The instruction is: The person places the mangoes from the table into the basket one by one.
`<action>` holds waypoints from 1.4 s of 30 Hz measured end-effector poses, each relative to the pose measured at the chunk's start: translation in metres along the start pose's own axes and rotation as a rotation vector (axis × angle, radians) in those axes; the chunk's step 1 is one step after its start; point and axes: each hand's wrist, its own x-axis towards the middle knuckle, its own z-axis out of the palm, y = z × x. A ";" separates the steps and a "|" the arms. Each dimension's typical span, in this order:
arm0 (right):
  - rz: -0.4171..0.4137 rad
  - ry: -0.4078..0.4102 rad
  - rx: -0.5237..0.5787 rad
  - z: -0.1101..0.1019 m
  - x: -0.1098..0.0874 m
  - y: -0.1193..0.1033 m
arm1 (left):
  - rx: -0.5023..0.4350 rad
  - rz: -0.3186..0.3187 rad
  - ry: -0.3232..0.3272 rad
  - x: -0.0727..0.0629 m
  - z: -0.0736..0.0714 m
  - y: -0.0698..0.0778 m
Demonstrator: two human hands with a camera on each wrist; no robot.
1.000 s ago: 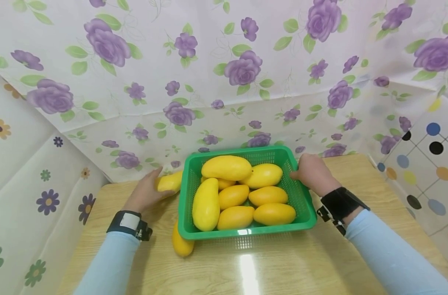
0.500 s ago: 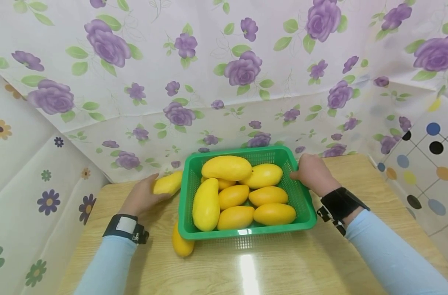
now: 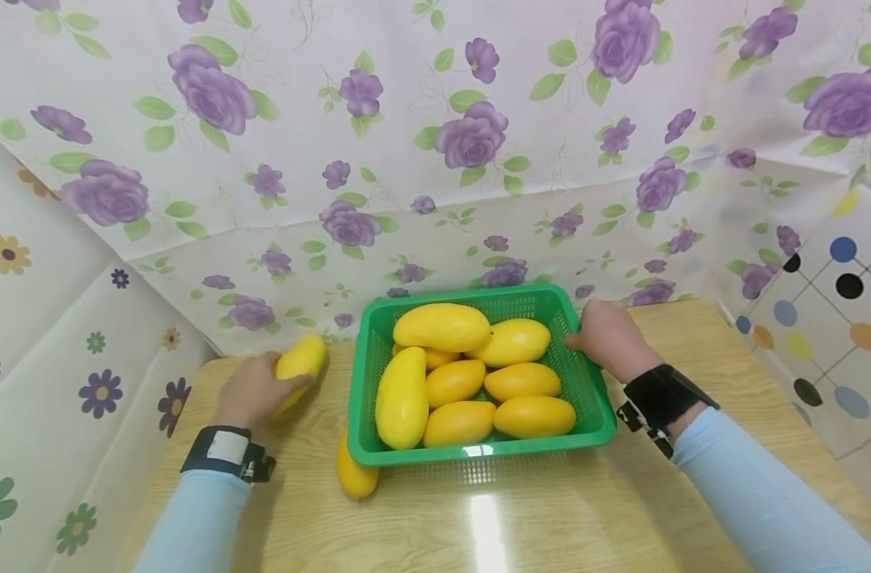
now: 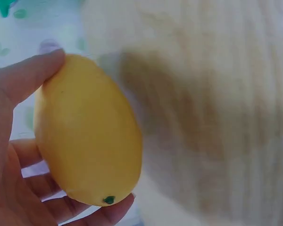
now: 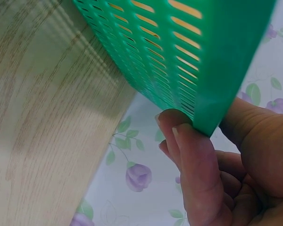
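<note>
My left hand (image 3: 252, 390) grips a yellow mango (image 4: 92, 132) left of the basket, thumb on one side and fingers curled round the other. A small green stem end shows on that mango in the left wrist view. My right hand (image 3: 611, 338) holds the right rim of a green plastic basket (image 3: 478, 455), thumb over the edge and fingers beneath it, as the right wrist view (image 5: 203, 165) shows. Several yellow and orange-yellow mangoes (image 3: 453, 382) lie in the basket. One more mango (image 3: 355, 473) rests on the table by the basket's front left corner, partly hidden under its rim.
The basket stands on a light wooden table (image 3: 421, 525) near its back edge. A curtain with purple flowers (image 3: 349, 223) hangs right behind. Patterned sheets, one with daisies (image 3: 99, 394) and one with coloured dots (image 3: 844, 286), close off the left and right sides.
My left hand has drawn its mango leftward, away from the basket's left side, and the mango has turned more upright. The right hand and the basket have stayed in place.
</note>
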 end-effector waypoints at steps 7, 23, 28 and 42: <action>-0.002 0.002 -0.007 -0.001 -0.001 0.002 | -0.094 0.068 0.199 0.001 -0.030 0.042; 0.000 0.008 -0.010 -0.002 -0.001 -0.001 | -0.094 0.531 0.244 -0.022 -0.039 0.198; -0.002 0.014 -0.002 -0.003 -0.001 -0.002 | -0.019 0.583 0.162 -0.027 -0.027 0.225; 0.010 0.003 -0.011 -0.002 -0.001 -0.003 | 0.150 0.509 0.050 -0.038 0.007 0.260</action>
